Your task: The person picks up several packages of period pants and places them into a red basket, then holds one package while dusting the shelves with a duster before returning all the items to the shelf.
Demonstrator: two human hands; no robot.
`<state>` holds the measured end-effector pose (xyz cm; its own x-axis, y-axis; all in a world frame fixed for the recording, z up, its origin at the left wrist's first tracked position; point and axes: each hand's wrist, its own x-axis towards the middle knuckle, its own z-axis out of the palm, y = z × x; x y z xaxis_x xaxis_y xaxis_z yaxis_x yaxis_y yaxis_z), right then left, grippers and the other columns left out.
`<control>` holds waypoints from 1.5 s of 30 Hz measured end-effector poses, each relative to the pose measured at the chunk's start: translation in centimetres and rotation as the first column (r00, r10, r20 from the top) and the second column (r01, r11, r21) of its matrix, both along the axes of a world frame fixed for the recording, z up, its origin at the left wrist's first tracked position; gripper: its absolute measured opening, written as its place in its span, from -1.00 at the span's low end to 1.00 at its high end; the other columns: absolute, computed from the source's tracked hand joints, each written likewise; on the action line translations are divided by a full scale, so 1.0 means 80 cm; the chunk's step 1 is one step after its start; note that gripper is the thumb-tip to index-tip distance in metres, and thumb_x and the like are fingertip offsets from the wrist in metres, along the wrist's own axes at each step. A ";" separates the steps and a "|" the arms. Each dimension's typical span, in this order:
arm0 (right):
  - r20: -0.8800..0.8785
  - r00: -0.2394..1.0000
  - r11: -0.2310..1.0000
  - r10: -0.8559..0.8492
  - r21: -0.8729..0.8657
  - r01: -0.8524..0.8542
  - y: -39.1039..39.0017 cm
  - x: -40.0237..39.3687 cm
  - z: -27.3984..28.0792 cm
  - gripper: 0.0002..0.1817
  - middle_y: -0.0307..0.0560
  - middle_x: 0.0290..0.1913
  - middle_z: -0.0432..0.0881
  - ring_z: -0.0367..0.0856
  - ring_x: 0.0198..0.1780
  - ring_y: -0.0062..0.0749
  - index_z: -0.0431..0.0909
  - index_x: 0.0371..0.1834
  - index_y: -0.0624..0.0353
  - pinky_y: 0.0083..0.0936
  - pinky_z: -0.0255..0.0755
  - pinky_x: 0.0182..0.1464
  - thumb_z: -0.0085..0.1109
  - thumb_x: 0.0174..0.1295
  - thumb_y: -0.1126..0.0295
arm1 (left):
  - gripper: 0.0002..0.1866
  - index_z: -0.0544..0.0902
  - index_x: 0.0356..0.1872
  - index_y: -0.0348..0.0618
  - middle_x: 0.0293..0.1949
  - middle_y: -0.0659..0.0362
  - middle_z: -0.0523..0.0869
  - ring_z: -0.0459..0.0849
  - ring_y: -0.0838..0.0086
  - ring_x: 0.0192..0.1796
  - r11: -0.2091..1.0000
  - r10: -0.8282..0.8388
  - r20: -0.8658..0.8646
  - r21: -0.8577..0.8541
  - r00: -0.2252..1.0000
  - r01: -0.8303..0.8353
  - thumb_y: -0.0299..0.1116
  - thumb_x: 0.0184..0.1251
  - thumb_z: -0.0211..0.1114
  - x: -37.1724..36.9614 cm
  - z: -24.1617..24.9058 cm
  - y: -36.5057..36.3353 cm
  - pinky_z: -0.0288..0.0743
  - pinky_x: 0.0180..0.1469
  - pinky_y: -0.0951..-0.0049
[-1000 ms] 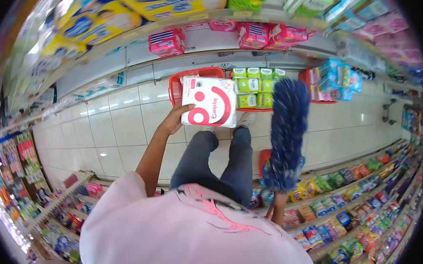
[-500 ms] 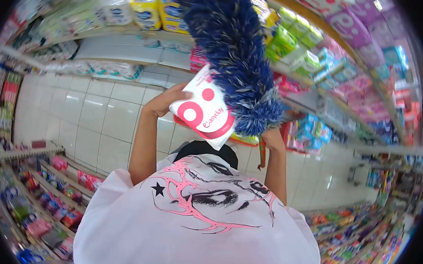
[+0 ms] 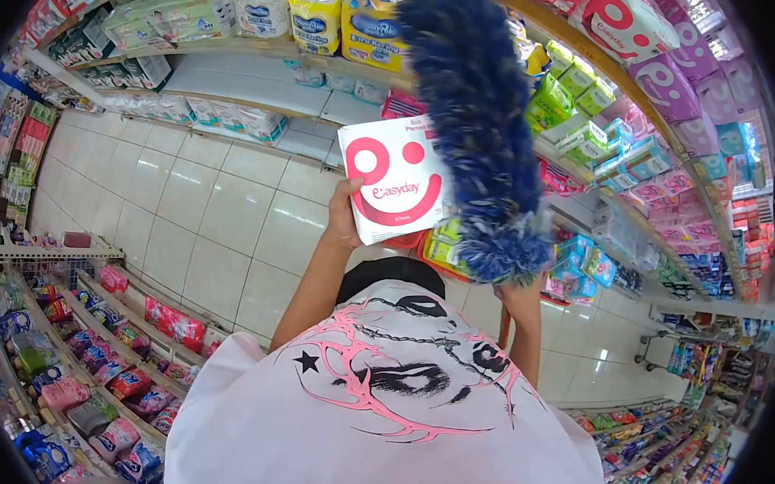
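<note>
My left hand point(image 3: 343, 216) is closed on the lower left side of a white and pink Easyday pad pack point(image 3: 394, 169), its printed front facing up at me. Just right of the pack rises a fluffy blue duster point(image 3: 480, 130), overlapping the pack's right edge. My right hand point(image 3: 522, 301) is wrapped around the duster below its head, where most of the handle is hidden. The duster reaches up in front of the shelves.
Shelves of packs curve around ahead, with yellow packs point(image 3: 373, 28) at the top and purple packs point(image 3: 664, 87) at the right. A red basket point(image 3: 423, 244) with green packs sits beneath the duster. Tiled floor point(image 3: 213, 222) lies to the left; pouches point(image 3: 130, 382) fill the lower-left shelves.
The pad pack has turned more upright and shifted slightly right with my left hand. The duster has moved right and down with my right hand. Both stay held.
</note>
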<state>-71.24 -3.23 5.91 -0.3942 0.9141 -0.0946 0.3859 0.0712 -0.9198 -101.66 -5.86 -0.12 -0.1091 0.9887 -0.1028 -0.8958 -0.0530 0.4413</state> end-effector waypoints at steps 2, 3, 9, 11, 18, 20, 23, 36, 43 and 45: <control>-0.004 0.990 0.980 -0.144 -0.142 0.142 -0.019 0.017 -0.001 -0.56 -0.13 -0.15 0.58 0.53 -0.16 -0.50 0.43 0.01 0.32 -0.50 0.42 -0.12 0.23 0.01 0.47 | -0.30 0.29 0.26 -0.28 0.13 -0.07 0.53 0.58 0.12 0.13 0.999 -0.024 0.049 0.031 0.999 0.022 0.03 0.23 0.10 -0.002 0.010 0.004 0.53 0.14 0.14; -0.092 0.969 0.964 -0.230 -0.161 0.213 -0.030 0.021 0.002 -0.56 -0.13 -0.14 0.59 0.52 -0.17 -0.51 0.44 0.01 0.32 -0.52 0.42 -0.12 0.23 0.03 0.44 | -0.30 0.27 0.28 -0.26 0.16 -0.07 0.51 0.57 0.12 0.14 0.999 -0.028 0.078 -0.029 0.997 0.030 0.07 0.28 0.05 -0.002 0.015 0.007 0.53 0.14 0.13; 0.312 0.939 0.915 0.141 0.320 -0.244 -0.078 -0.003 0.051 -0.60 0.02 -0.08 0.64 0.56 -0.02 -0.04 0.56 -0.06 0.23 -0.22 0.36 0.09 0.26 -0.02 0.36 | -0.38 0.42 0.15 -0.14 -0.01 0.08 0.60 0.63 0.30 -0.04 0.985 -0.109 0.386 0.168 0.916 0.047 0.19 0.36 -0.10 0.012 -0.075 0.031 0.58 -0.01 0.33; 0.347 0.925 0.969 0.156 0.130 -0.212 -0.086 0.009 0.034 -0.62 0.04 -0.07 0.64 0.56 -0.01 -0.05 0.57 -0.08 0.22 -0.25 0.36 0.09 0.25 -0.02 0.38 | -0.39 0.42 0.14 -0.14 -0.02 0.08 0.60 0.63 0.30 -0.04 0.976 -0.156 0.431 0.204 0.889 0.072 0.19 0.36 -0.09 0.013 -0.078 0.034 0.58 -0.02 0.34; 0.241 0.968 0.997 0.072 -0.022 -0.069 -0.096 0.005 0.022 -0.69 0.07 -0.20 0.68 0.62 -0.13 -0.01 0.60 -0.17 0.26 -0.34 0.39 0.05 0.27 -0.04 0.46 | -0.40 0.44 0.11 -0.12 -0.04 0.08 0.61 0.64 0.32 -0.06 0.996 -0.081 0.289 -0.003 0.954 0.086 0.19 0.34 -0.07 0.017 -0.025 0.042 0.59 -0.04 0.34; 0.270 0.962 0.999 0.042 0.019 -0.049 -0.100 0.003 0.021 -0.69 0.07 -0.23 0.68 0.63 -0.15 -0.02 0.59 -0.17 0.28 -0.36 0.39 0.05 0.29 -0.04 0.47 | -0.40 0.44 0.10 -0.12 -0.04 0.08 0.61 0.64 0.32 -0.06 0.995 -0.072 0.269 -0.046 0.961 0.087 0.19 0.34 -0.06 0.020 -0.010 0.039 0.60 -0.05 0.34; 0.190 0.982 1.000 -0.011 -0.014 0.013 -0.103 -0.001 0.022 -0.65 0.09 -0.16 0.66 0.62 -0.10 -0.08 0.57 -0.12 0.31 -0.35 0.37 0.07 0.30 -0.03 0.48 | -0.41 0.45 0.09 -0.11 -0.05 0.08 0.61 0.65 0.32 -0.07 0.993 -0.048 0.237 -0.096 0.970 0.072 0.19 0.33 -0.05 0.024 0.010 0.031 0.60 -0.06 0.34; 0.074 0.956 0.959 -0.282 0.050 0.279 -0.099 0.041 -0.004 -0.57 -0.14 -0.34 0.64 0.59 -0.22 -0.33 0.47 -0.01 0.32 -0.39 0.45 -0.04 0.35 0.09 0.35 | -0.19 0.28 0.28 -0.14 0.16 -0.04 0.49 0.60 0.20 0.08 0.988 -0.001 -0.060 -0.156 0.998 -0.009 0.36 0.27 -0.16 0.000 0.008 0.022 0.57 0.08 0.17; 0.177 0.983 0.998 0.046 0.042 -0.054 -0.080 0.006 0.011 -0.61 0.05 -0.08 0.62 0.59 -0.08 -0.22 0.51 -0.06 0.32 -0.37 0.41 0.03 0.36 0.03 0.47 | -0.25 0.35 0.24 -0.13 0.13 0.01 0.52 0.52 0.13 0.15 0.954 -0.225 0.332 0.265 0.916 0.138 0.31 0.29 -0.12 -0.006 -0.015 0.013 0.39 0.23 0.08; 0.083 0.986 0.989 -0.146 0.021 0.144 -0.080 0.006 0.017 -0.61 0.01 -0.10 0.62 0.58 -0.09 -0.27 0.49 -0.04 0.33 -0.35 0.39 0.04 0.34 0.07 0.45 | -0.23 0.39 0.20 -0.13 0.11 0.02 0.54 0.60 0.17 0.06 0.991 0.023 0.064 -0.132 0.998 -0.014 0.34 0.25 -0.09 -0.005 0.001 0.010 0.53 0.10 0.14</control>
<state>-70.77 -9.64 7.29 -0.2487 0.9626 -0.1080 0.4693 0.0222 -0.8828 -102.09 -5.09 -0.03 -0.1162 0.9639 -0.2394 -0.9221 -0.0152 0.3866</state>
